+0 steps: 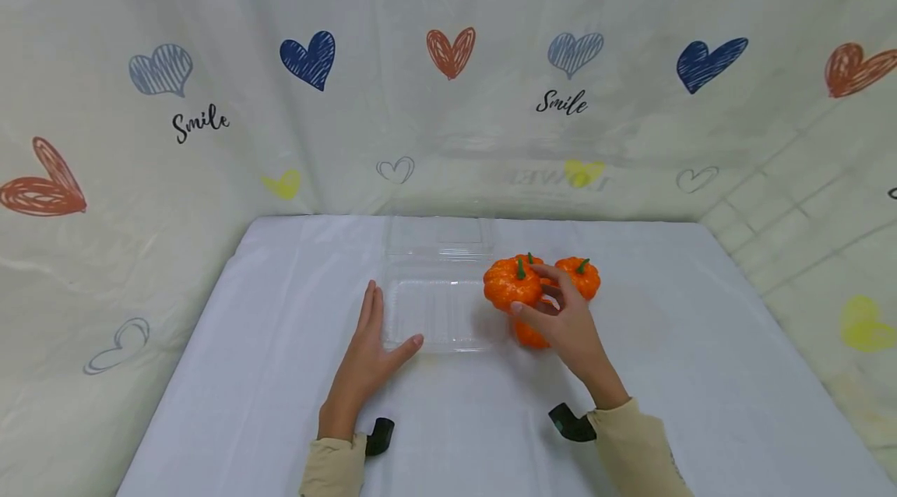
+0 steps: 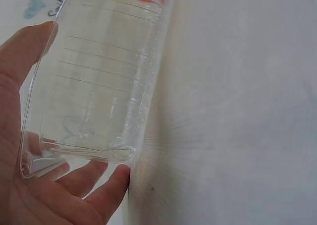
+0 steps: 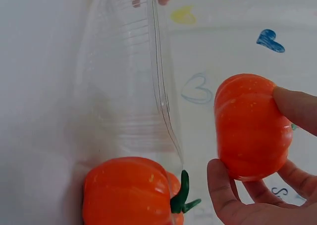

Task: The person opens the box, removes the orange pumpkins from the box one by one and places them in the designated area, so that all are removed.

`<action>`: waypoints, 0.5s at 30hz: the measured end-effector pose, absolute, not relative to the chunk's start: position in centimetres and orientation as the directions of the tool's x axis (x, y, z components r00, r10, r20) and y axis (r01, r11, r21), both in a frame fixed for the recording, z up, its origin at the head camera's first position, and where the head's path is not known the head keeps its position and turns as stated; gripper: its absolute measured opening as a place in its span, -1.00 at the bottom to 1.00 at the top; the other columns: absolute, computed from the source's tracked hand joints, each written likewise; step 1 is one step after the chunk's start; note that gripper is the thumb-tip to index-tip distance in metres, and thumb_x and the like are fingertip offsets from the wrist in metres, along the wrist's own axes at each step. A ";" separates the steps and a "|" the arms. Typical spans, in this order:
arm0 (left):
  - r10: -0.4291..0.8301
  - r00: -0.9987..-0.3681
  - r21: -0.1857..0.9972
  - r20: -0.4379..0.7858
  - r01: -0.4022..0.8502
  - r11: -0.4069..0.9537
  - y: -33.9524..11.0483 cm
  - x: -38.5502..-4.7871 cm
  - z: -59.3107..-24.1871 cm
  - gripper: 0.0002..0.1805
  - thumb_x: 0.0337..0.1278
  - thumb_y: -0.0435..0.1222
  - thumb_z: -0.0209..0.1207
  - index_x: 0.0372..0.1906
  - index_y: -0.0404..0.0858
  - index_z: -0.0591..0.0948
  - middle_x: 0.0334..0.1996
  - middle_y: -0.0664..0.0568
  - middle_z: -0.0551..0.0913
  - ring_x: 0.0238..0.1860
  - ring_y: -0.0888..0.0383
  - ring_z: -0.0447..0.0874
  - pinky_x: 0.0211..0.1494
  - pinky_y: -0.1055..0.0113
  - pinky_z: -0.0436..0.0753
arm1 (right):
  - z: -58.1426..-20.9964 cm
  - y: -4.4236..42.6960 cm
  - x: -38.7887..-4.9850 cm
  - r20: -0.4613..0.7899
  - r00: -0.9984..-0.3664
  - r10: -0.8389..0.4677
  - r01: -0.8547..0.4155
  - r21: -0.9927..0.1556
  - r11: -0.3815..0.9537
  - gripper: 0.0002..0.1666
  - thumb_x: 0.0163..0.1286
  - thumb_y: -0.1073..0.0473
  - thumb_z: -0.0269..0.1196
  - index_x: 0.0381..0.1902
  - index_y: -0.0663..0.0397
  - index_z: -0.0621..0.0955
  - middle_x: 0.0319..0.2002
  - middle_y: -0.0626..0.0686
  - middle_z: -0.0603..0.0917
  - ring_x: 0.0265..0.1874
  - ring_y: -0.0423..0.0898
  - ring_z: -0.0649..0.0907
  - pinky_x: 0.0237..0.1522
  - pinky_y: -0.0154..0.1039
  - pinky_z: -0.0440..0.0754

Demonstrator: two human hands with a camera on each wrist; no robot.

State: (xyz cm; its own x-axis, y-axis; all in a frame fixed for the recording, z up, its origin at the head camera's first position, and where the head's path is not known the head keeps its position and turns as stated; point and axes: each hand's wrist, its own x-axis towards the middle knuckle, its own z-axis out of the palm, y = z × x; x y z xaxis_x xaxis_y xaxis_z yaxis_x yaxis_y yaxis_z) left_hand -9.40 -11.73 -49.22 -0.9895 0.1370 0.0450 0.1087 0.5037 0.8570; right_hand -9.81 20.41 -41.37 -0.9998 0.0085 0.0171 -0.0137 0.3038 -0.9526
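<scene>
My right hand (image 1: 564, 322) holds a small orange toy pumpkin (image 1: 510, 285) with a green stem, pinched between thumb and fingers. It is raised by the right side of a clear plastic container (image 1: 441, 310), as the right wrist view shows the held pumpkin (image 3: 252, 128) above the container rim. The container sits with its hinged lid (image 1: 440, 236) laid back; nothing lies in its base. At its front left corner rests my left hand (image 1: 371, 361), fingers straight along the left side, thumb on the front rim. In the left wrist view the fingers (image 2: 111, 185) touch the clear wall.
More pumpkins stand right of the container: one at the back right (image 1: 580, 276), one nearer the front (image 1: 530, 335), and another (image 1: 530, 258) partly hidden behind the held one. A white cloth (image 1: 448, 419) covers the table. Behind it hangs a heart-printed curtain (image 1: 392, 107).
</scene>
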 end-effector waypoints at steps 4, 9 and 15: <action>0.140 -0.989 0.854 0.053 0.117 0.506 -11.7 -9.4 -49.3 0.32 0.27 0.24 0.38 0.76 -0.26 -0.17 0.77 0.04 -0.31 0.72 -0.06 -0.15 0.63 -0.23 0.14 | -41.6 21.6 -9.5 0.027 -0.999 0.023 -0.019 -0.949 0.313 -0.17 0.45 0.12 0.48 0.55 0.11 0.38 0.54 0.09 0.35 0.41 0.13 0.45 0.28 -0.44 0.54; 0.141 -0.989 0.850 0.049 0.116 0.515 -11.8 -9.4 -49.5 0.32 0.26 0.27 0.36 0.76 -0.23 -0.19 0.77 0.06 -0.32 0.72 -0.04 -0.15 0.64 -0.22 0.14 | -41.9 23.0 -8.9 0.046 -0.998 0.044 -0.030 -0.950 0.312 -0.16 0.47 0.10 0.47 0.57 0.12 0.36 0.51 0.09 0.38 0.35 0.08 0.46 0.18 -0.55 0.54; 0.145 -0.989 0.849 0.043 0.113 0.516 -11.8 -9.4 -49.5 0.32 0.28 0.26 0.36 0.76 -0.20 -0.21 0.77 0.06 -0.33 0.72 -0.03 -0.17 0.64 -0.21 0.12 | -41.9 24.5 -8.2 0.050 -0.996 0.077 -0.023 -0.947 0.322 -0.15 0.49 0.07 0.46 0.57 0.14 0.34 0.55 0.08 0.34 0.39 0.10 0.44 0.19 -0.58 0.52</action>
State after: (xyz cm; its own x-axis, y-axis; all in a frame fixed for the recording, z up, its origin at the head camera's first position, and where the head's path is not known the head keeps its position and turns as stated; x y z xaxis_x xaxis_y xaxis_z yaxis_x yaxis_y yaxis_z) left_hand -9.42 -11.84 -49.52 -0.9885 0.1446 0.0432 0.1126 0.5165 0.8489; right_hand -8.23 24.53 -41.93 -0.9958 0.0771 0.0499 -0.0226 0.3217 -0.9466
